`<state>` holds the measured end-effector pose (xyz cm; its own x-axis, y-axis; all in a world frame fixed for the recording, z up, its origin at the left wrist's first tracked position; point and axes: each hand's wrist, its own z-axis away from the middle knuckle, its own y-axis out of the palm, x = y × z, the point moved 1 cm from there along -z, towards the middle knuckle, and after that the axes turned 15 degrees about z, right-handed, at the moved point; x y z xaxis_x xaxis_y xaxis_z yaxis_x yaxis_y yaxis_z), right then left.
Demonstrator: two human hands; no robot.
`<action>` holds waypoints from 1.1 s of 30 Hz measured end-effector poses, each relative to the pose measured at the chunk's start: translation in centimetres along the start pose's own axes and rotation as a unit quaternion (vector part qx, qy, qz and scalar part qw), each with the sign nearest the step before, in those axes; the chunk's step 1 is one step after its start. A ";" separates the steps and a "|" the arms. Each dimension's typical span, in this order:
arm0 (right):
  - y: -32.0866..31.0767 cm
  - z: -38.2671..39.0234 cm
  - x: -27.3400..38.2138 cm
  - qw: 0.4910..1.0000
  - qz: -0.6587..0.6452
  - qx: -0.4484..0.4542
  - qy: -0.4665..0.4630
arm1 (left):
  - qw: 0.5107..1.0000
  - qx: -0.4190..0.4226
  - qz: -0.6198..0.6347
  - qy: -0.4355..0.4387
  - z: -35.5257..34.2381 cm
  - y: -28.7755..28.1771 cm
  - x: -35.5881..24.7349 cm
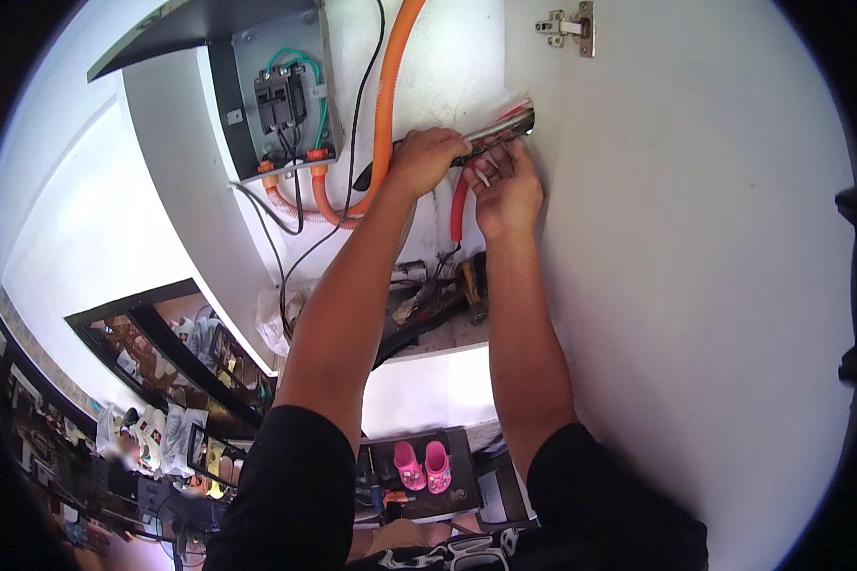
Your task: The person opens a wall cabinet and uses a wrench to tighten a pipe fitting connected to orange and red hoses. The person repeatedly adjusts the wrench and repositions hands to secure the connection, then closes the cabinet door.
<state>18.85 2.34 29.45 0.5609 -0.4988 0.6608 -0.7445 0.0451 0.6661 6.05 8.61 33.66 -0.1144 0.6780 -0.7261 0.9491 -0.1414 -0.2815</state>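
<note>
My left hand is wrapped round a long tool-like object whose kind I cannot make out. Its black end sticks out on the left of the fist, and a shiny, tube-like part slants up to the right against the wall. Just below that part is my right hand, palm up with bent fingers. A small whitish piece shows at these fingers, but their grip is partly hidden. A red flexible conduit hangs beside the right hand, with dark wires coming from its lower end.
An open grey electrical box with a black breaker and green wires is at upper left. Orange corrugated conduit rises behind my left hand. A hammer lies among debris on the ledge. Pink clogs are below; a white door panel stands right.
</note>
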 end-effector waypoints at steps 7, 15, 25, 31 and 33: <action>1.2 -2.0 1.2 0.990 -0.100 -0.024 0.093 | 0.997 0.064 -0.049 -0.001 0.6 -0.6 -0.6; 1.8 -2.5 1.4 0.987 -0.116 -0.028 0.104 | 0.995 0.073 0.048 -0.039 0.0 -0.5 0.1; 0.2 -0.7 -0.8 0.999 -0.021 -0.035 0.001 | 0.996 0.049 -0.070 0.020 0.9 -0.4 -0.3; -1.1 -0.3 -2.6 0.986 0.128 -0.008 -0.108 | 0.989 0.014 -0.134 0.055 1.8 0.6 -1.5; -1.0 -1.5 -2.5 0.980 0.136 0.010 -0.143 | 0.986 0.008 -0.162 0.037 1.7 0.7 -2.0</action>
<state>18.72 4.83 27.67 0.2178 -0.6931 0.6872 -0.8607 0.1955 0.4700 6.46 5.95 33.82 -0.3879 0.7399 -0.5496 0.8619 0.0801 -0.5007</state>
